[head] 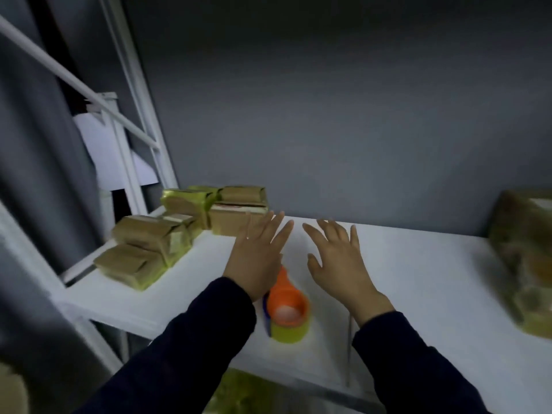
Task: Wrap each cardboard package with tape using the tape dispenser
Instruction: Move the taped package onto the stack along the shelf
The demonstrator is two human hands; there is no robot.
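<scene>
At the left end of the white table (403,279) we see a cluster of cardboard packages (155,243) banded in yellow-green tape. Our left hand (257,258) hovers flat, fingers spread, holding nothing, with the orange tape dispenser (286,306) lying just below its wrist. Our right hand (337,261) is likewise splayed and empty, and at the far right sits a blurred package (522,258).
</scene>
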